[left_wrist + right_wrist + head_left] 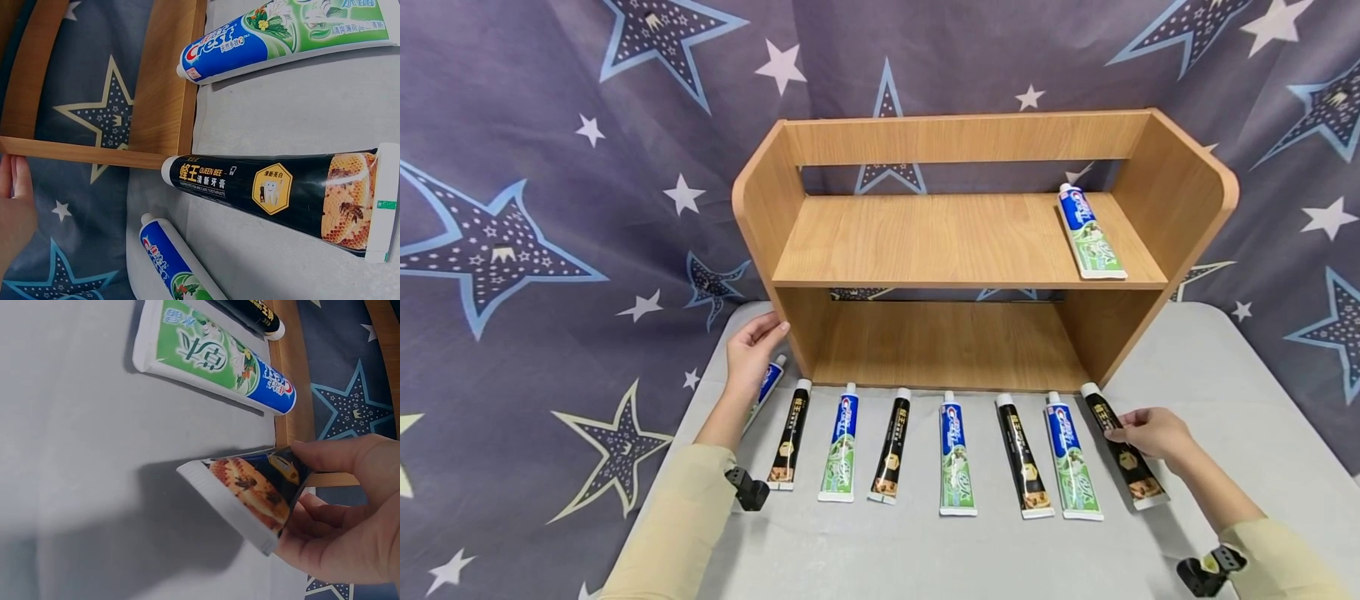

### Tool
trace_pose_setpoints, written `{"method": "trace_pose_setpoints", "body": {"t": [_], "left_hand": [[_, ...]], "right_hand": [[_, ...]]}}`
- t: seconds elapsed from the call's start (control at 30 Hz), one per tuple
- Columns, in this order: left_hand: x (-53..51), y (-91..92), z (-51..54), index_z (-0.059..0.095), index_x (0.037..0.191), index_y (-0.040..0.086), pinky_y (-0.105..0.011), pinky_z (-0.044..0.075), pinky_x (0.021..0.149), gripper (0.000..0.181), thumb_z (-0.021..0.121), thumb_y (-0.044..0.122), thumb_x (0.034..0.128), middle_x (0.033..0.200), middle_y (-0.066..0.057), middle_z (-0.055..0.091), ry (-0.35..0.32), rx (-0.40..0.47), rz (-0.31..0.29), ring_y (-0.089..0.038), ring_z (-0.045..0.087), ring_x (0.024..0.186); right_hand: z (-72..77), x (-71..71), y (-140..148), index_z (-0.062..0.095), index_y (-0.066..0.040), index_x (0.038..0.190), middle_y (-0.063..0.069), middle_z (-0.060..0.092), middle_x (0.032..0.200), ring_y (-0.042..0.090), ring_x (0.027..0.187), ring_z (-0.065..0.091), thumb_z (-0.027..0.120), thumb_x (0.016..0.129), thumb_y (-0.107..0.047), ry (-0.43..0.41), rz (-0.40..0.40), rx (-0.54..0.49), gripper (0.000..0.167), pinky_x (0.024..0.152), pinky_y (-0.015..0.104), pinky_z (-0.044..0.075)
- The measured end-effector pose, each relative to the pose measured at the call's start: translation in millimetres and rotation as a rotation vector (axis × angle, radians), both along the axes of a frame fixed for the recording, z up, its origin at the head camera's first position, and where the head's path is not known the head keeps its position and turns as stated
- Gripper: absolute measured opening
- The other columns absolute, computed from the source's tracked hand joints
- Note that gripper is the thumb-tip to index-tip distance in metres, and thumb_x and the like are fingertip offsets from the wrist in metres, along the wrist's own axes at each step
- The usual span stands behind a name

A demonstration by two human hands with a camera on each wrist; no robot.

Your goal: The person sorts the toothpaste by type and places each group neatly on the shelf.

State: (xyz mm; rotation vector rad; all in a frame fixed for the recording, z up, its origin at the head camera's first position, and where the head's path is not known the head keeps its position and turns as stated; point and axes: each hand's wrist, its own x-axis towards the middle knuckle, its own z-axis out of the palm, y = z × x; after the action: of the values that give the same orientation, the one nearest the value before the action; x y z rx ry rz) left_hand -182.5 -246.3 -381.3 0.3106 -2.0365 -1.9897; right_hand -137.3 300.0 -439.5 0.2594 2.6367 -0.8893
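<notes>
The right hand pinches a black tube at the right end of the row, its white cap pointing to the shelf's front right corner and its flat end toward the counter's near right side. In the right wrist view that flat end looks raised, with a shadow beside it; whether the cap touches the counter I cannot tell.

The shelf stands at the counter's far side. On its upper board, near the right end, a capped Crest tube lies with its flat end at the front edge.

Leftward from the grasped tube, capped ends toward the shelf's front edge, lie a Crest tube, a black tube, a Crest, a black, a Crest and a black. The last Crest lies slanted by the counter's left edge, partly hidden behind the left forearm.

The left hand, fingers fairly straight, rests its fingertips against the shelf's left side panel. Both arms reach forward, widely spread. A starry cloth hangs behind.
</notes>
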Motion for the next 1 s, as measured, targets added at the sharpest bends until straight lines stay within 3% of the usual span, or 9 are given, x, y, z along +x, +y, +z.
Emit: {"method": "trace_pose_setpoints", "body": {"t": [1.0], "left_hand": [[-0.7,-0.8,-1.3,0.057,0.123,-0.01,-0.007,0.051,0.079,0.04,0.067,0.006,0.0877,0.081,0.025,0.065,-0.001,-0.001,-0.006,0.007,0.062,0.084]], "right_hand": [[8.0,-14.4,-23,0.058,0.01,0.11,0.016,0.063,0.093,0.012,0.076,0.058,0.072,0.082,-0.024,-0.049,-0.013,-0.143,0.047,0.063,0.026,0.055]]}}
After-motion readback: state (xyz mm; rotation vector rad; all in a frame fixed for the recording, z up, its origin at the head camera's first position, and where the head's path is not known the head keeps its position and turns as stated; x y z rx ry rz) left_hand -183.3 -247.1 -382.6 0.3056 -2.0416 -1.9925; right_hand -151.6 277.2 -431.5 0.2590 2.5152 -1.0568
